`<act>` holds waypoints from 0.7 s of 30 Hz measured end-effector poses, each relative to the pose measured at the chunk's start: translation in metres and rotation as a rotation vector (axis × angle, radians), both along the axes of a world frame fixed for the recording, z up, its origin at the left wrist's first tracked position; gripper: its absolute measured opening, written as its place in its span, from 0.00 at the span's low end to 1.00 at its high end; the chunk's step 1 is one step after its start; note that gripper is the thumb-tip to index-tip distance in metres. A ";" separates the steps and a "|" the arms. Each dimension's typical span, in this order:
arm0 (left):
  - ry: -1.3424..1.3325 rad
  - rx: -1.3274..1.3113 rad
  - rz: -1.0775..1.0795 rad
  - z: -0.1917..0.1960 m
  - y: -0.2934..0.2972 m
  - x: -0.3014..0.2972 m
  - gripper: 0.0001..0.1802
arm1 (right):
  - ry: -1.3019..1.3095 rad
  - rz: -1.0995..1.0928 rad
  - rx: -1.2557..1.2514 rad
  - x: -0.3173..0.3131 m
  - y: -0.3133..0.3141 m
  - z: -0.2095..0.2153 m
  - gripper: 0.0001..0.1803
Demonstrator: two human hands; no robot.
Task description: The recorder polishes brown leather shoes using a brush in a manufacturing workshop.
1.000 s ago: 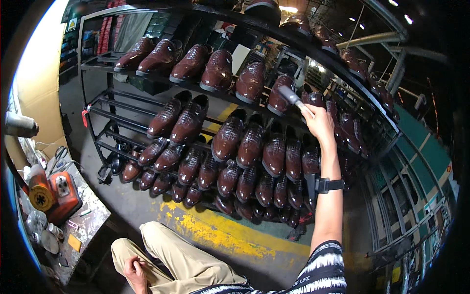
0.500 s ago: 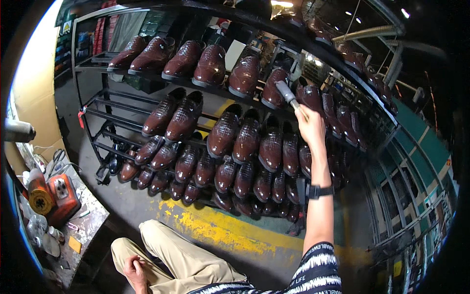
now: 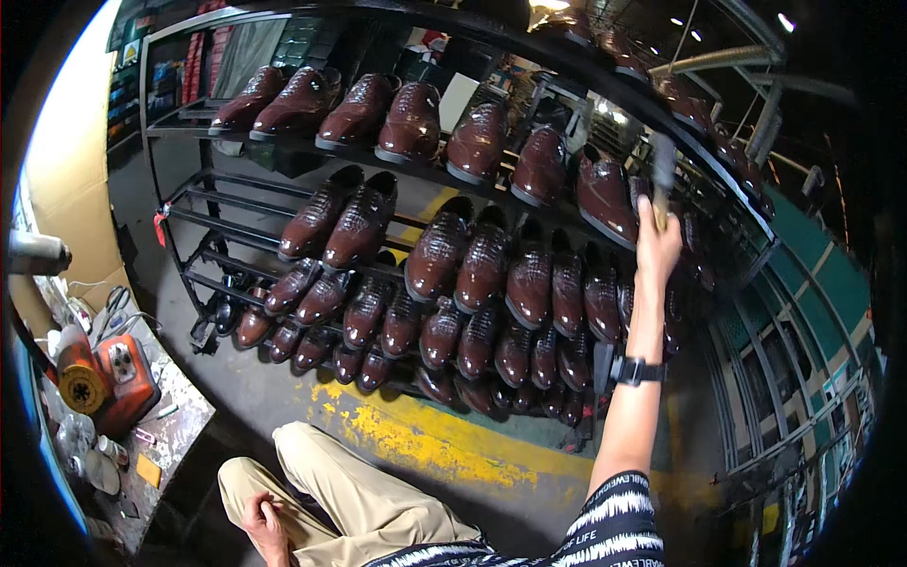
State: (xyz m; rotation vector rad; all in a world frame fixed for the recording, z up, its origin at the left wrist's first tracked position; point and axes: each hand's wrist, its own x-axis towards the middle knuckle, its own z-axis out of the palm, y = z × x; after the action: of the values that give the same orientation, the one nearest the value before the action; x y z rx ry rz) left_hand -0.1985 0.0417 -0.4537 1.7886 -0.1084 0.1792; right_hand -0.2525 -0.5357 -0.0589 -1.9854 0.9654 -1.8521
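Note:
My right hand (image 3: 658, 248) is closed round the light wooden handle of a brush with a pale grey head (image 3: 664, 163), which is blurred by motion. It is held up in front of the right part of the upper shelf row, beside a glossy dark red-brown leather shoe (image 3: 605, 197). Contact between brush and shoe cannot be made out. More shoes of the same kind, such as the shoe (image 3: 541, 165) to the left, stand along that shelf. My left hand (image 3: 265, 522) rests on my beige trouser leg, fingers loosely curled with nothing in them.
A black metal rack (image 3: 179, 210) carries several rows of shiny shoes (image 3: 437, 251). At left, a worn table (image 3: 179, 416) holds an orange-red device (image 3: 129, 378), cables and small items. A metal frame (image 3: 756, 416) stands at right. Worn yellow paint (image 3: 387, 430) marks the floor.
My right hand has moved right along the upper shelf with the brush, from one shoe to farther along the row, and the brush now points more upright. My left hand stays on my leg.

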 end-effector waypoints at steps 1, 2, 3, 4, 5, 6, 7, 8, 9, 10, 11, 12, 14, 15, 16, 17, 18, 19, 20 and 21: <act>0.011 0.019 0.007 0.000 0.000 0.000 0.10 | -0.052 -0.067 0.017 -0.008 -0.006 -0.011 0.26; 0.001 0.014 0.007 0.000 0.000 0.001 0.10 | -0.114 -0.133 0.049 -0.014 -0.011 -0.022 0.27; -0.012 0.002 0.006 -0.001 0.000 0.002 0.10 | -0.101 -0.126 0.014 -0.018 -0.014 -0.030 0.27; -0.006 0.006 -0.002 -0.001 0.000 0.002 0.10 | -0.154 -0.061 0.147 -0.023 -0.015 -0.037 0.27; -0.010 0.006 -0.004 -0.001 -0.001 0.003 0.10 | -0.220 -0.006 0.339 -0.025 -0.015 -0.040 0.26; -0.009 0.006 -0.004 -0.001 0.000 0.004 0.10 | -0.225 0.107 0.427 -0.026 -0.013 -0.042 0.26; -0.015 0.013 -0.011 0.000 -0.001 0.004 0.10 | -0.232 0.207 0.463 -0.024 -0.012 -0.041 0.26; -0.026 0.019 -0.014 0.000 -0.001 0.004 0.10 | -0.243 0.293 0.531 -0.021 -0.009 -0.038 0.26; -0.036 0.025 -0.016 0.001 -0.001 0.004 0.10 | -0.210 0.312 0.548 -0.016 -0.008 -0.035 0.28; -0.041 0.018 -0.011 0.002 -0.001 0.004 0.10 | -0.158 0.379 0.579 -0.012 -0.006 -0.031 0.29; -0.046 0.031 -0.014 0.002 -0.002 0.004 0.10 | -0.216 0.346 0.701 -0.006 -0.005 -0.028 0.29; -0.046 0.023 -0.004 0.003 -0.002 0.003 0.10 | -0.256 0.393 0.782 0.000 -0.004 -0.025 0.28; -0.045 0.010 0.017 0.003 -0.003 0.002 0.10 | -0.419 0.574 0.841 0.008 -0.001 -0.022 0.26; -0.052 0.025 0.022 0.003 -0.004 0.002 0.10 | -0.495 0.554 0.787 0.012 0.002 -0.022 0.22; -0.060 0.037 0.029 0.003 -0.004 0.001 0.10 | -0.519 0.577 0.802 0.011 0.007 -0.025 0.19; -0.061 0.027 0.043 0.003 -0.005 0.001 0.10 | -0.581 0.601 0.744 0.012 0.014 -0.031 0.18; -0.053 0.025 0.047 0.003 -0.006 0.001 0.09 | -0.642 0.628 0.688 0.010 0.024 -0.039 0.18; -0.047 0.007 0.046 0.003 -0.006 0.000 0.09 | -0.714 0.739 0.663 0.004 0.037 -0.049 0.20; -0.039 0.024 0.074 0.003 -0.006 0.000 0.09 | -0.784 0.849 0.641 -0.004 0.051 -0.061 0.22; -0.028 0.026 0.063 0.003 -0.006 0.000 0.09 | -0.882 0.939 0.732 -0.015 0.067 -0.074 0.24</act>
State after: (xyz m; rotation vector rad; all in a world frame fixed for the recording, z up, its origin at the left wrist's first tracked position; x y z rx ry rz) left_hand -0.1982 0.0356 -0.4505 1.8172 -0.0743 0.2488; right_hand -0.2673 -0.4691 -0.1331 -0.7639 0.2492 -1.2743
